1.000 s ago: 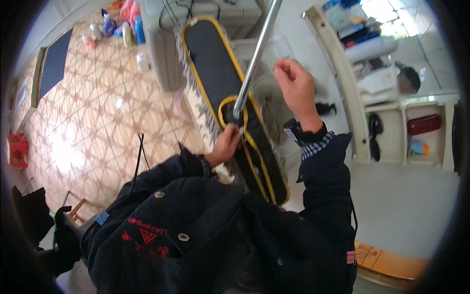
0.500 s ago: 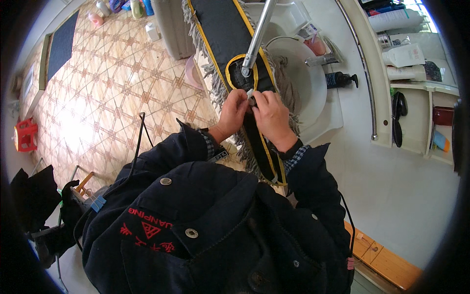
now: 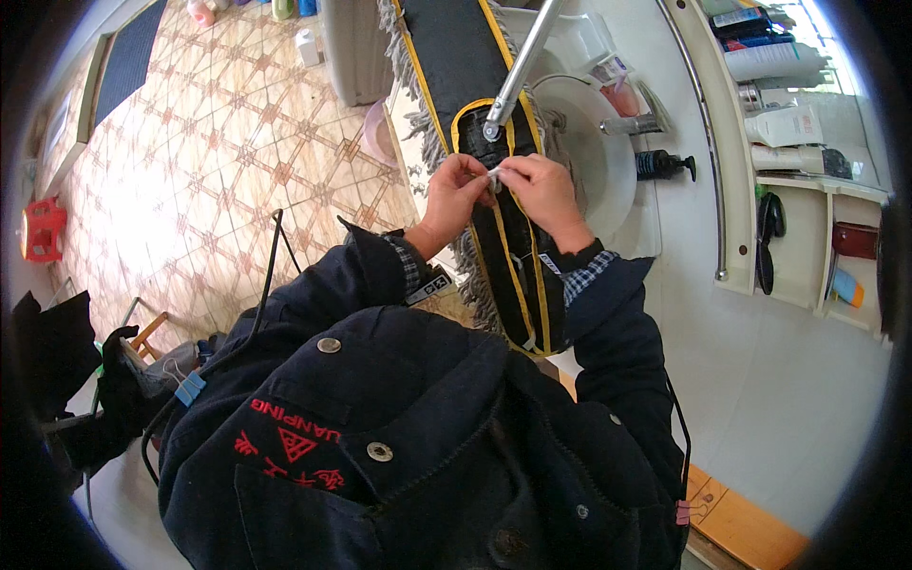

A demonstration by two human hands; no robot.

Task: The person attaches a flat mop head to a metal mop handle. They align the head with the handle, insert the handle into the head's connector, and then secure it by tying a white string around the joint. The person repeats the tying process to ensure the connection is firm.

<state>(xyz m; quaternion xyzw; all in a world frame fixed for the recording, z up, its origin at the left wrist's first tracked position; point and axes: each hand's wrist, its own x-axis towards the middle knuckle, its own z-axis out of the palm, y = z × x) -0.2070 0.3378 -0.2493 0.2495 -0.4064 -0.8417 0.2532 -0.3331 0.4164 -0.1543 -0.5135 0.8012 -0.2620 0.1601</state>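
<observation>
A long flat dust mop head [image 3: 451, 59], black with yellow edging and a grey yarn fringe, lies upside-up beneath both my hands. Its metal handle [image 3: 528, 65] joins a pivot at the oval opening in the black cloth. Just below that pivot, a short white tie [image 3: 494, 179] is pinched between my fingertips. My left hand [image 3: 449, 198] grips it from the left, with the fingers curled. From the right, my right hand [image 3: 545, 195] pinches it between thumb and fingers. The knot or loop of the tie is mostly hidden by the fingertips.
A white round washbasin [image 3: 613, 204] stands right of the mop, with a black pump bottle [image 3: 662, 165] on its counter. Farther right, a shelf [image 3: 803, 180] holds bottles and tubes. A pink basin [image 3: 380, 133] and a red stool [image 3: 43, 230] are on the tiled floor at left.
The whole view has shifted a little, with the mop now farther right. My fingers have changed their pinch on the white tie, and my hands sit slightly farther apart.
</observation>
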